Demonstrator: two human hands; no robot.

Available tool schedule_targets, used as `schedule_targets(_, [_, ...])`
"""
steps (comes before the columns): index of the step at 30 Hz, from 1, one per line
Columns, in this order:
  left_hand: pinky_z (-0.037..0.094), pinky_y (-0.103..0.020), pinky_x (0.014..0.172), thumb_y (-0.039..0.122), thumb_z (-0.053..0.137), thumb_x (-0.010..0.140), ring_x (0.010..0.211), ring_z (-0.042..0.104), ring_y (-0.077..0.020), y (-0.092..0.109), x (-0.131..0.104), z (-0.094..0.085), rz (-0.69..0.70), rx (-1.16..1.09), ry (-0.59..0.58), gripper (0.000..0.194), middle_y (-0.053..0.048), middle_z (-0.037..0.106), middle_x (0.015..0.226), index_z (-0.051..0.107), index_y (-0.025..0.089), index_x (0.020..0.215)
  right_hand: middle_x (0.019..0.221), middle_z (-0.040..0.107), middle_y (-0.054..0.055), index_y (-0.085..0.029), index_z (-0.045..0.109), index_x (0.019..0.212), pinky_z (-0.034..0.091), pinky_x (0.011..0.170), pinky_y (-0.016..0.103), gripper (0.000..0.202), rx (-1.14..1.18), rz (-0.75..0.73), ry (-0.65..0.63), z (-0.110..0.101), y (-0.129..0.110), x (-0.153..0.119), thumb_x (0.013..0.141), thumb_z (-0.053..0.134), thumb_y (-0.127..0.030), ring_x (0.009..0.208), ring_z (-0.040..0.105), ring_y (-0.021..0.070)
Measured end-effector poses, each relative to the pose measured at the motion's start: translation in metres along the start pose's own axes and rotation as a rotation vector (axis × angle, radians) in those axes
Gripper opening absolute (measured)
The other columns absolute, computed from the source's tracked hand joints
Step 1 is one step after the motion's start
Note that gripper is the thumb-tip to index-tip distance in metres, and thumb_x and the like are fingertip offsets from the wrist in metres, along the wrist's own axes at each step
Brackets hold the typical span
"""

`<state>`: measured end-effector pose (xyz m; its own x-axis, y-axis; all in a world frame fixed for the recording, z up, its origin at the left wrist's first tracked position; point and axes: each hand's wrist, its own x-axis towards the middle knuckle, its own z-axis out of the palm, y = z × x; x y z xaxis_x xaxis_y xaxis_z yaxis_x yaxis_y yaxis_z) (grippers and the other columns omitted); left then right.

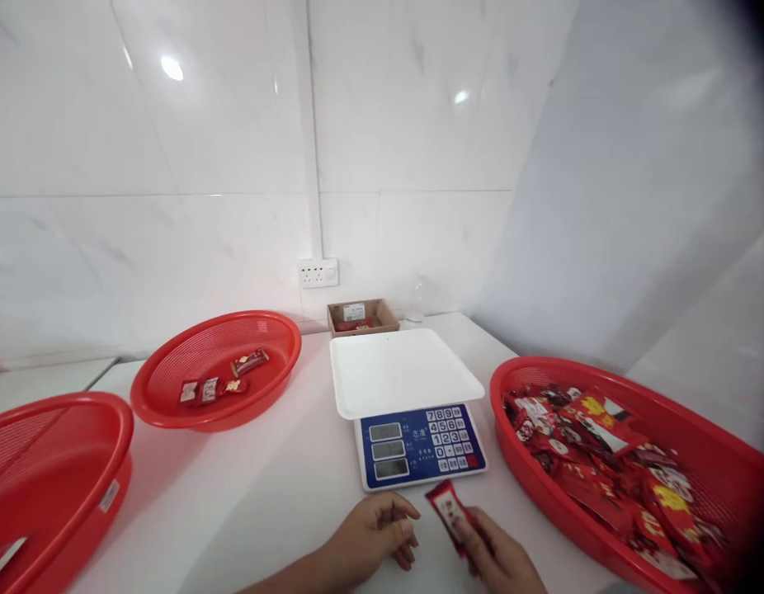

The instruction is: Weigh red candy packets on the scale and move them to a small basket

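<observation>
Between thumb and fingers, my right hand point(499, 557) grips a small red candy packet point(447, 511) with a pale label, tilted in front of the scale. My left hand point(377, 532) is beside it, fingers loosely curved and apart, with nothing visible in them. Just beyond both hands stands a digital weighing scale point(419, 445) with a blue keypad panel. Its white weighing pan point(403, 371) bears nothing. On the right, a large red basket point(506, 388) holds many red packets point(598, 470) of mixed sizes.
A red basket point(276, 330) at back left contains several small packets point(209, 389). Another red basket point(119, 445) at the left edge is partly cut off. Behind the scale are a cardboard box point(391, 323) with red packets and a clear plastic bottle point(416, 301), against the wall.
</observation>
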<state>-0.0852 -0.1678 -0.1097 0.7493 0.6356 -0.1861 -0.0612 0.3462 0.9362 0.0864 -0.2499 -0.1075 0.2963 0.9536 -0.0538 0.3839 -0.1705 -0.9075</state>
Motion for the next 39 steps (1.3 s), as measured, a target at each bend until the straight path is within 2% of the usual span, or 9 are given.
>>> schedule_targets(4, [0.043,-0.024,0.054,0.046,0.068,0.064,0.054,0.055,-0.0103,0.001,0.002,-0.005,-0.016,-0.046,-0.038,0.041,-0.001,0.058,0.067,0.055,0.013,0.085,0.049,0.046,-0.005,-0.019,0.050,0.062,0.034,0.047,0.021,0.037,0.099,0.019,0.142,-0.015,-0.049,0.033,0.077,0.043,-0.052,0.048,0.043,0.0104])
schedule_targets(7, [0.043,-0.024,0.055,0.047,0.070,0.062,0.056,0.054,-0.0107,0.000,0.002,-0.006,-0.009,-0.016,-0.106,0.044,-0.001,0.056,0.067,0.056,0.013,0.085,0.059,0.052,-0.003,-0.017,0.056,0.077,0.035,0.047,0.020,0.032,0.316,-0.045,0.099,-0.007,-0.090,0.062,0.079,0.044,-0.047,0.051,0.046,0.0088])
schedule_targets(12, [0.042,-0.026,0.059,0.052,0.067,0.062,0.060,0.053,-0.0118,0.004,0.002,-0.009,-0.018,0.086,-0.130,0.047,0.000,0.054,0.069,0.056,0.014,0.086,0.116,0.052,0.008,-0.022,0.030,0.130,0.046,0.058,0.024,0.056,0.440,-0.103,0.014,0.014,-0.119,0.086,0.078,0.049,-0.034,0.073,0.059,0.0112])
schedule_targets(16, [0.042,-0.028,0.063,0.055,0.064,0.065,0.065,0.053,-0.0134,0.004,0.004,-0.012,-0.031,0.140,-0.163,0.048,-0.002,0.054,0.076,0.056,0.015,0.090,0.114,0.055,0.006,-0.022,0.047,0.119,0.048,0.069,0.028,0.044,0.091,-0.244,0.121,-0.008,-0.111,0.076,0.076,0.053,-0.028,0.082,0.058,0.0132])
schedule_targets(22, [0.042,-0.029,0.064,0.055,0.063,0.066,0.068,0.054,-0.0151,-0.007,0.009,-0.015,-0.032,0.117,-0.189,0.047,-0.002,0.055,0.076,0.057,0.017,0.092,0.117,0.055,0.004,-0.024,0.053,0.114,0.041,0.089,0.036,0.036,-0.398,-0.179,0.415,-0.109,-0.085,0.045,0.079,0.048,-0.029,0.106,0.051,0.0199])
schedule_targets(26, [0.042,-0.028,0.063,0.056,0.064,0.064,0.066,0.054,-0.0143,-0.012,0.010,-0.012,-0.042,0.093,-0.190,0.048,-0.002,0.055,0.075,0.058,0.016,0.090,0.118,0.057,0.003,-0.028,0.054,0.116,0.042,0.087,0.037,0.043,-0.582,0.130,0.114,-0.157,-0.061,0.024,0.073,0.054,-0.030,0.105,0.053,0.0255])
schedule_targets(29, [0.041,-0.027,0.062,0.056,0.066,0.062,0.063,0.051,-0.0126,-0.011,0.008,-0.009,-0.032,0.062,-0.167,0.049,-0.001,0.055,0.072,0.059,0.016,0.088,0.117,0.058,0.000,-0.029,0.057,0.112,0.041,0.087,0.034,0.046,-0.638,0.195,0.002,-0.167,-0.044,0.017,0.067,0.056,-0.019,0.105,0.053,0.0251])
schedule_targets(35, [0.040,-0.027,0.061,0.055,0.067,0.060,0.061,0.050,-0.0118,-0.009,0.006,-0.007,-0.026,0.039,-0.152,0.048,0.000,0.053,0.069,0.060,0.016,0.087,0.102,0.065,0.006,-0.024,0.061,0.105,0.044,0.082,0.036,0.038,-0.598,0.257,0.176,-0.174,-0.033,0.026,0.069,0.053,-0.015,0.092,0.059,0.0257])
schedule_targets(39, [0.040,-0.027,0.062,0.055,0.067,0.062,0.062,0.050,-0.0120,-0.013,0.008,-0.011,-0.033,0.047,-0.165,0.047,0.000,0.053,0.071,0.060,0.017,0.088,0.117,0.055,0.006,-0.023,0.055,0.110,0.046,0.081,0.034,0.035,-0.440,0.242,0.334,-0.186,-0.039,0.031,0.077,0.045,-0.026,0.104,0.053,0.0241])
